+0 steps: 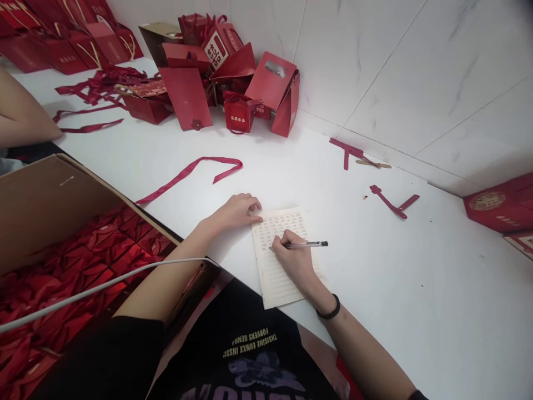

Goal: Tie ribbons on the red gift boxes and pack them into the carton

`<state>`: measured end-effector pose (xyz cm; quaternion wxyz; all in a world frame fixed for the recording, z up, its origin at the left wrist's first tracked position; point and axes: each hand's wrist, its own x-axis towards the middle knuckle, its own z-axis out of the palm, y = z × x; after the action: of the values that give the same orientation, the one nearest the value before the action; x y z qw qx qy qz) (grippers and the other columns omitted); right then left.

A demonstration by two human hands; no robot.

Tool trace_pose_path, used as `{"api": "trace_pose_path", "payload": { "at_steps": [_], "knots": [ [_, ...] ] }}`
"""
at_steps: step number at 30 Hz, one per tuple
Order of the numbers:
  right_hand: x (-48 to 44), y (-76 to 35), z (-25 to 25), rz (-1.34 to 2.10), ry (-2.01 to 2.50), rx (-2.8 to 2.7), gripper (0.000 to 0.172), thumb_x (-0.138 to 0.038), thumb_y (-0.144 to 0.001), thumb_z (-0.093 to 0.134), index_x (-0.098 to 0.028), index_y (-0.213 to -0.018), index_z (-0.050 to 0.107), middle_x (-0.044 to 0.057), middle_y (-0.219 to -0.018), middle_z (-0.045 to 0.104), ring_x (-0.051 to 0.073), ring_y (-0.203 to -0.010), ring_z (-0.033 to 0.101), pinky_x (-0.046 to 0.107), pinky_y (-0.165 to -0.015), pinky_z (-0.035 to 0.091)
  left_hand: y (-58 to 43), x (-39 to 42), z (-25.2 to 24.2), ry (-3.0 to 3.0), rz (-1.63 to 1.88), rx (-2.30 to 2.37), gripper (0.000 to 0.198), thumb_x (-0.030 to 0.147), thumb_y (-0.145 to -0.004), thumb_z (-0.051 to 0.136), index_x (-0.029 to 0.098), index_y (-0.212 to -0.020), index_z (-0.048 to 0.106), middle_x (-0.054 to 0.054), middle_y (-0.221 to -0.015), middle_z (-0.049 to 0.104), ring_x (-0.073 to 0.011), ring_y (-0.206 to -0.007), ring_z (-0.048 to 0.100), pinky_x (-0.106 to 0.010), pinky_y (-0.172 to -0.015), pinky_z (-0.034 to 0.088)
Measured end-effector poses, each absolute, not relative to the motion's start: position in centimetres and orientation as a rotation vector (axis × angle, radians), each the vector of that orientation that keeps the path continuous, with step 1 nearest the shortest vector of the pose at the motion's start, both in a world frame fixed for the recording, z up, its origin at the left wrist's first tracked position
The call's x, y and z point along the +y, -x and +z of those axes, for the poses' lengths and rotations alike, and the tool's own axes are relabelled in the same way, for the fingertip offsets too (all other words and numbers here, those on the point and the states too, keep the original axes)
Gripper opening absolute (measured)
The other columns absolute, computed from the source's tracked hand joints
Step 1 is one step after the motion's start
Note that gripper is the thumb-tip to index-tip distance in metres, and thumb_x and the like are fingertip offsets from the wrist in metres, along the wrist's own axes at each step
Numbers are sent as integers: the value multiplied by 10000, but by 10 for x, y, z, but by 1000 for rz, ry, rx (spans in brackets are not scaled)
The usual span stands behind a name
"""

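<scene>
A lined notepad (pixel 283 283) lies on the white table (pixel 387 311), its upper rows filled with small handwriting. Over the page, my right hand (pixel 293 258) grips a pen (pixel 314 244), with the tip down near the left end of a lower written row. My left hand (pixel 239 212) rests at the pad's upper left corner, thumb on the paper's edge and fingers loosely curled apart, holding nothing. Just beyond it, a dark red ribbon (pixel 187 171) trails across the table toward the edge.
Red gift boxes (pixel 187 94) and bags are heaped against the tiled wall. Loose ribbons (pixel 104 83) lie at the back left, red strips (pixel 391 203) at the right. A cardboard box (pixel 54 211) of red items stands left, crossed by a white cable (pixel 112 280). Another person's arm (pixel 25 111) shows.
</scene>
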<state>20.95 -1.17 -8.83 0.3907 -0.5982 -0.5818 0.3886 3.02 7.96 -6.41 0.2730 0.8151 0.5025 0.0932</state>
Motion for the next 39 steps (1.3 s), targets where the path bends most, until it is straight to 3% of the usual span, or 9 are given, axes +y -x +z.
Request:
{"api": "trace_pose_path", "payload": {
  "at_steps": [35, 39],
  "knots": [
    [-15, -211, -89, 853, 1503, -1587, 309, -205, -740, 431, -213, -594, 159, -62, -536, 160, 95, -508, 167, 254, -460, 158, -30, 79, -68, -2189, 264, 1344, 272, 407, -758, 588, 196, -929, 594, -24, -883, 574, -196, -890, 508, -328, -817, 373],
    [-14, -212, -89, 932, 1466, -1441, 314, -214, -736, 466, -211, -574, 196, -66, -526, 209, 89, -499, 208, 235, -458, 198, -31, 80, -65, -2187, 244, 1352, 262, 392, -756, 601, 190, -923, 596, -27, -884, 579, -200, -890, 516, -326, -810, 382]
  ]
}}
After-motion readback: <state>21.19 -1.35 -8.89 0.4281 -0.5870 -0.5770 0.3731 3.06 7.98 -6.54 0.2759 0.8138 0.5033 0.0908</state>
